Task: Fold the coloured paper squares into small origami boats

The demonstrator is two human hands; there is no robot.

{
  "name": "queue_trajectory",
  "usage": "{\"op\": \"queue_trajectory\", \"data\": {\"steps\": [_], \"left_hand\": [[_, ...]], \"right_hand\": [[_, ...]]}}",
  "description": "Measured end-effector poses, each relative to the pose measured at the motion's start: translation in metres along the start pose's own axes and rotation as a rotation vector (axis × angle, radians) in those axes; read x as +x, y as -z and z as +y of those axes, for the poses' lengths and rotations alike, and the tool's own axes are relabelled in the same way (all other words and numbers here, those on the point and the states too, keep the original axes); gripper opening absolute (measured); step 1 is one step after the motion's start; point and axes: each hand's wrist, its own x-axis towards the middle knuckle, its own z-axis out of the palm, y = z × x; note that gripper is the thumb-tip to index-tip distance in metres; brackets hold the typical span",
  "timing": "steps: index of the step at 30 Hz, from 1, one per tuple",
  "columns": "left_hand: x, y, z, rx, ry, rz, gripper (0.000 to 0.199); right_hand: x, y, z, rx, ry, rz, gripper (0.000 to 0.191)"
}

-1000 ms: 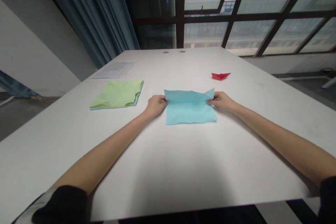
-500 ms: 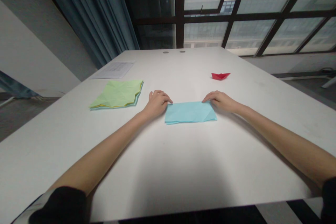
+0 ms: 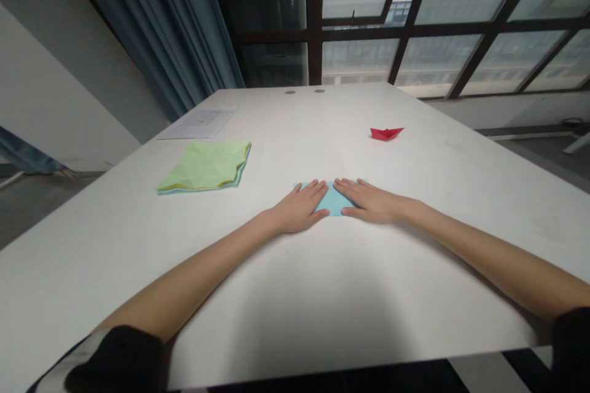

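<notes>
A folded sheet of light blue paper lies flat on the white table, mostly covered by both hands. My left hand rests palm down on its left part, fingers stretched out and thumb spread toward the near edge. On the right part, my right hand lies flat in the same way, its fingertips close to those of the left. Only the middle of the paper and slivers of its far edge show between and beyond the hands.
Left of the hands lies a stack of coloured paper, green on top. Behind it is a printed sheet. A red paper boat stands at the back right of the white table. Windows and a blue curtain are beyond.
Both hands have moved from the paper's far corners inward and nearer, and now lie flat on it with fingers spread. The stack and the red boat stay put.
</notes>
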Motion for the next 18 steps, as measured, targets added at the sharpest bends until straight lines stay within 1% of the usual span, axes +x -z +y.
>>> {"op": "queue_trajectory", "data": {"steps": [4, 11, 15, 18], "left_hand": [[-0.002, 0.000, -0.004, -0.028, 0.036, -0.028, 0.074], [-0.011, 0.001, -0.016, -0.068, 0.150, -0.082, 0.094], [-0.012, 0.002, -0.016, -0.059, 0.171, -0.110, 0.096], [-0.012, 0.003, -0.016, -0.052, 0.165, -0.111, 0.096]], "right_hand": [[-0.003, 0.000, 0.003, 0.017, 0.006, -0.033, 0.082], [-0.008, 0.004, 0.014, 0.052, -0.023, -0.088, 0.095], [-0.009, 0.007, 0.018, 0.073, -0.013, -0.066, 0.095], [-0.009, 0.013, 0.017, 0.060, 0.024, -0.015, 0.093]]}}
